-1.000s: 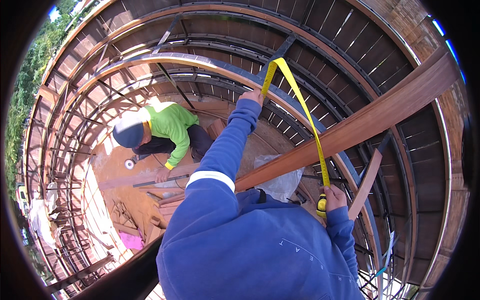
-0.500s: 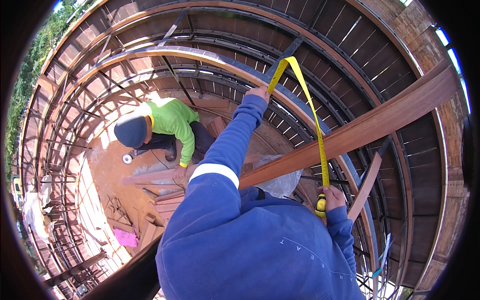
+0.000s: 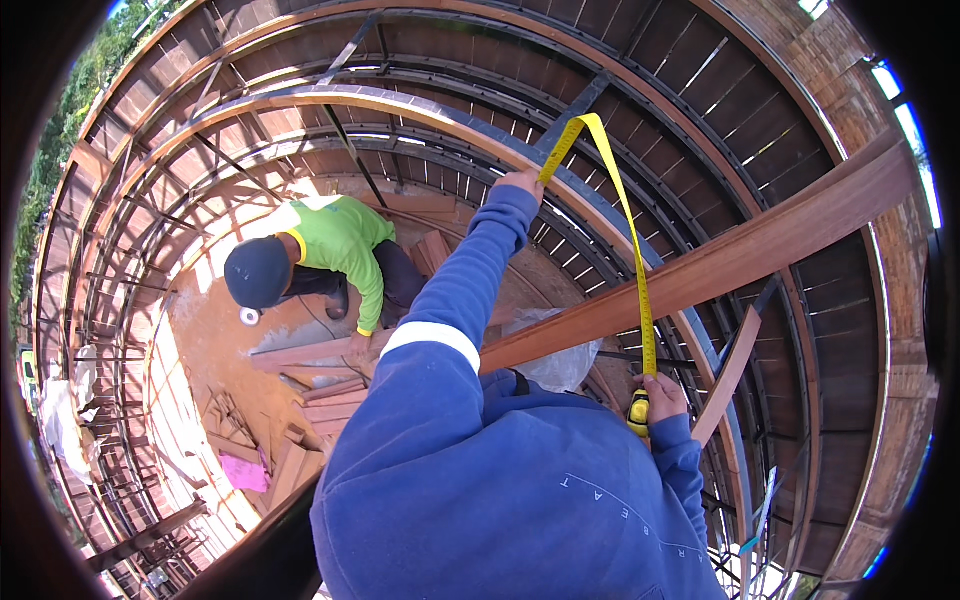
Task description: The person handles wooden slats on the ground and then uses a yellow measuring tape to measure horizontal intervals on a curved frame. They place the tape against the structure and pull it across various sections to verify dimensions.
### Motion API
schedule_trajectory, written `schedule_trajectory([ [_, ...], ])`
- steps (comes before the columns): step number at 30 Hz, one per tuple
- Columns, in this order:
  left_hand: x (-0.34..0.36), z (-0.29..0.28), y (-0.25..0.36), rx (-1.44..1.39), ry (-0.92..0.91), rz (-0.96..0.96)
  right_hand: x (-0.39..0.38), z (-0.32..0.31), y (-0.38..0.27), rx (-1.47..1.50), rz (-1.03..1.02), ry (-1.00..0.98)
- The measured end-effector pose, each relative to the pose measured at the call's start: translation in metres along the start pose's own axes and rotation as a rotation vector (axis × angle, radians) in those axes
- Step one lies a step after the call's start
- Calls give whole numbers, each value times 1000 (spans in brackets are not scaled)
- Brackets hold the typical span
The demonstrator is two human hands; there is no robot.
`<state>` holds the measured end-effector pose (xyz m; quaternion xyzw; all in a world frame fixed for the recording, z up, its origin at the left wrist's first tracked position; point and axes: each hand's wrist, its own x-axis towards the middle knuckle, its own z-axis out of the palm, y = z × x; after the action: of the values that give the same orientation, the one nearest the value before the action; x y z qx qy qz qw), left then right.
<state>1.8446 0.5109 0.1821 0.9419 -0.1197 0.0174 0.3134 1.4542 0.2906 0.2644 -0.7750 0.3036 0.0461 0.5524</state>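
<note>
A yellow tape measure (image 3: 638, 412) sits in my right hand (image 3: 664, 398), its case gripped by the fingers near the curved rail at the lower right. From it the yellow blade (image 3: 645, 310) rises, crosses in front of a long brown plank (image 3: 690, 275), and bends sharply at the top. My left hand (image 3: 522, 184), at the end of an outstretched blue sleeve with a white band, pinches the blade beside the curved wood-faced rail (image 3: 470, 133). The blade's far end is hidden at that hand.
A co-worker in a green top (image 3: 340, 240) crouches below on the left, one hand on a board. Cut timber (image 3: 335, 408), a pink cloth (image 3: 245, 472) and clear plastic sheeting (image 3: 560, 365) lie on the floor. Curved metal ribs and slatted walls surround everything; a short board (image 3: 730, 375) leans at right.
My left hand has shifted very slightly right with the blade. The co-worker's head has moved a little down and left. My right hand is nearly unmoved.
</note>
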Motion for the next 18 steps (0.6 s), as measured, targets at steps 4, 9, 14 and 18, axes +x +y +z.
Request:
schedule_trajectory([
  [4,1,1,-1,11,-23,-26,1,1,-7,-20,25,-46],
  [9,0,-2,2,-4,-31,-17,3,4,-9,-21,13,-48],
  [14,1,-1,2,-17,-33,-29,9,4,1,47,60,-42],
  [18,1,-2,3,-21,-52,-28,11,5,7,24,13,-29],
])
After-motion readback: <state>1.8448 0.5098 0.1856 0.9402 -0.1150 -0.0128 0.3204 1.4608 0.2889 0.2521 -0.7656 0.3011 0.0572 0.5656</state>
